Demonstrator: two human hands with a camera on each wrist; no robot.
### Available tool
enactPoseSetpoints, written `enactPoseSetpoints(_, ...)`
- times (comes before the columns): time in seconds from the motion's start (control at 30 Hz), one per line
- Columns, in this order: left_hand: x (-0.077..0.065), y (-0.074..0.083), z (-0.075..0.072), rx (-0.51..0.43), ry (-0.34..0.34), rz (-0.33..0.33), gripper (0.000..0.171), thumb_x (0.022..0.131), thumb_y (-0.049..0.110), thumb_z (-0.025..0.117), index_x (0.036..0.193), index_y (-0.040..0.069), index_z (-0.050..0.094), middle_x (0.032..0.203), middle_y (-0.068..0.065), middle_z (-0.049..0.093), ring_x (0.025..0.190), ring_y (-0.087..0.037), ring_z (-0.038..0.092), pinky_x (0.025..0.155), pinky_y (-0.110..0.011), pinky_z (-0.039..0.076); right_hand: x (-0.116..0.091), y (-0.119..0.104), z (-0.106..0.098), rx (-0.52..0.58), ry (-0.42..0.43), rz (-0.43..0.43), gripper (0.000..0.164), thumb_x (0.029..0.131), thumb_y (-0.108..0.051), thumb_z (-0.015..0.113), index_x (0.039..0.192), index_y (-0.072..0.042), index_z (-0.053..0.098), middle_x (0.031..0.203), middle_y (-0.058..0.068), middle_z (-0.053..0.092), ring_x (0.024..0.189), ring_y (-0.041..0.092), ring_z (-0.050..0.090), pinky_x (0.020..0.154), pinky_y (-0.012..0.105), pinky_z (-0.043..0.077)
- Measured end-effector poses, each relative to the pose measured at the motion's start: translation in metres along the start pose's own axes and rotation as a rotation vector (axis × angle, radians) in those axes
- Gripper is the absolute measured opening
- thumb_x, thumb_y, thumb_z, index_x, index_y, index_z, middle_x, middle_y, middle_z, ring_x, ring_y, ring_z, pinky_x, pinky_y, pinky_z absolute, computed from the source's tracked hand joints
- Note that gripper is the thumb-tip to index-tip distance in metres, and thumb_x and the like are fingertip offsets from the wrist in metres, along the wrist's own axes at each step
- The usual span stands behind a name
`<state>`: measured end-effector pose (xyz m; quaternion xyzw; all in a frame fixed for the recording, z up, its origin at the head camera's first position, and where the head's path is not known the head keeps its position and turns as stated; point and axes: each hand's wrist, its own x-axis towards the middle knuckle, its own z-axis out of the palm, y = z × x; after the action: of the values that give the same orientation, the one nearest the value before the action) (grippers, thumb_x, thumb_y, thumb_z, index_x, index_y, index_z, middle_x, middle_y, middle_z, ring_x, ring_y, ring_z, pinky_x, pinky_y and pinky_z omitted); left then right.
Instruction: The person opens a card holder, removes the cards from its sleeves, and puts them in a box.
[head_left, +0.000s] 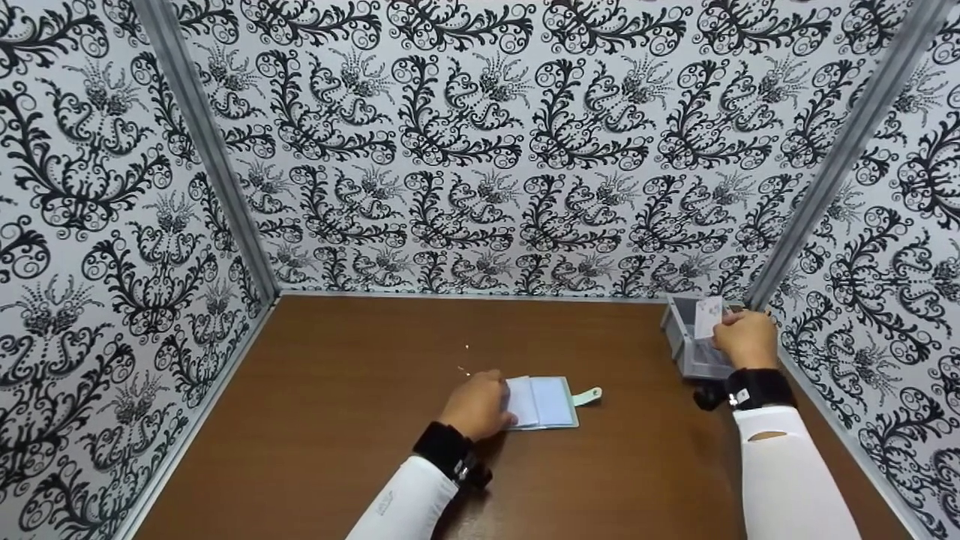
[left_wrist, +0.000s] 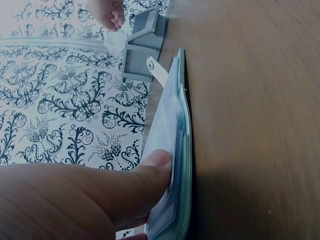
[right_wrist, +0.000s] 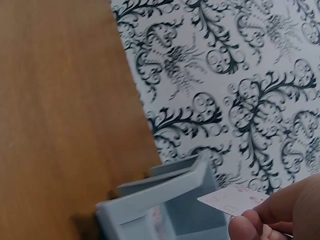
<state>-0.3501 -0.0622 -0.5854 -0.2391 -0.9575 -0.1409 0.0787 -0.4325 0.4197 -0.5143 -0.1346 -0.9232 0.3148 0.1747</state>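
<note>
A card holder (head_left: pixel 553 403) with a pale green cover lies open on the table, its clear sleeves spread and its snap strap (head_left: pixel 587 397) pointing right. My left hand (head_left: pixel 474 406) holds its left side, the thumb (left_wrist: pixel 159 159) pressing on the sleeves. At the far right my right hand (head_left: pixel 750 339) pinches a white card (head_left: pixel 707 318) with pinkish print between thumb and fingers. That card (right_wrist: pixel 234 199) is held over the grey plastic bin (head_left: pixel 677 341). Inside the bin, something with pinkish print (right_wrist: pixel 158 221) shows in the right wrist view.
The brown wooden table (head_left: pixel 360 345) is bounded by patterned black-and-white walls (head_left: pixel 480 187) at the back and both sides. The bin stands in the back right corner, near the grey corner post (head_left: pixel 817 180).
</note>
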Motion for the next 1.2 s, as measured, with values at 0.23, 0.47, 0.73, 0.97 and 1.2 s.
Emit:
enactPoseSetpoints(0.23, 0.001, 0.001, -0.001, -0.017, -0.011, -0.017, 0.032, 0.089, 0.036, 0.097, 0.081, 0.016, 0.074, 0.107, -0.003, 0.072, 0.097, -0.023, 0.072, 0.082, -0.043, 0.065, -0.001, 0.017, 0.014, -0.016, -0.020, 0.037, 0.027, 0.085, -0.008, 0.069, 0.100, 0.006, 0.086, 0.080, 0.014, 0.084, 0.062, 0.016, 0.069, 0.063, 0.028, 0.050)
enactPoseSetpoints(0.47, -0.002, 0.002, -0.002, -0.004, -0.013, -0.008, 0.029, 0.089, 0.038, 0.098, 0.096, 0.013, 0.084, 0.118, -0.004, 0.076, 0.113, -0.027, 0.076, 0.091, -0.045, 0.067, -0.007, 0.021, 0.017, -0.102, -0.056, -0.031, 0.030, 0.080, -0.006, 0.066, 0.099, 0.007, 0.085, 0.090, 0.019, 0.085, 0.075, 0.037, 0.077, 0.070, 0.038, 0.056)
enactPoseSetpoints(0.73, -0.002, 0.001, -0.004, -0.012, -0.006, -0.011, 0.030, 0.090, 0.038, 0.097, 0.102, 0.012, 0.086, 0.126, -0.007, 0.077, 0.118, -0.029, 0.076, 0.095, -0.047, 0.067, -0.011, 0.021, 0.020, -0.118, -0.047, -0.055, 0.028, 0.075, -0.005, 0.072, 0.097, 0.007, 0.084, 0.105, 0.027, 0.084, 0.092, 0.050, 0.076, 0.079, 0.051, 0.059)
enactPoseSetpoints(0.97, -0.002, 0.001, -0.004, -0.023, -0.008, -0.019, 0.029, 0.089, 0.036, 0.098, 0.086, 0.015, 0.079, 0.114, -0.003, 0.074, 0.109, -0.027, 0.074, 0.090, -0.046, 0.066, -0.014, 0.019, 0.015, -0.092, 0.013, -0.089, 0.024, 0.088, -0.010, 0.068, 0.084, 0.010, 0.082, 0.096, 0.033, 0.081, 0.082, 0.053, 0.075, 0.077, 0.060, 0.058)
enactPoseSetpoints(1.2, -0.002, 0.003, -0.004, -0.028, -0.015, -0.029, 0.030, 0.088, 0.036, 0.098, 0.084, 0.015, 0.077, 0.112, -0.003, 0.073, 0.106, -0.027, 0.074, 0.088, -0.046, 0.066, -0.020, -0.002, 0.004, -0.032, 0.065, -0.078, 0.033, 0.099, -0.016, 0.064, 0.076, 0.003, 0.077, 0.084, 0.027, 0.080, 0.070, 0.042, 0.071, 0.063, 0.047, 0.053)
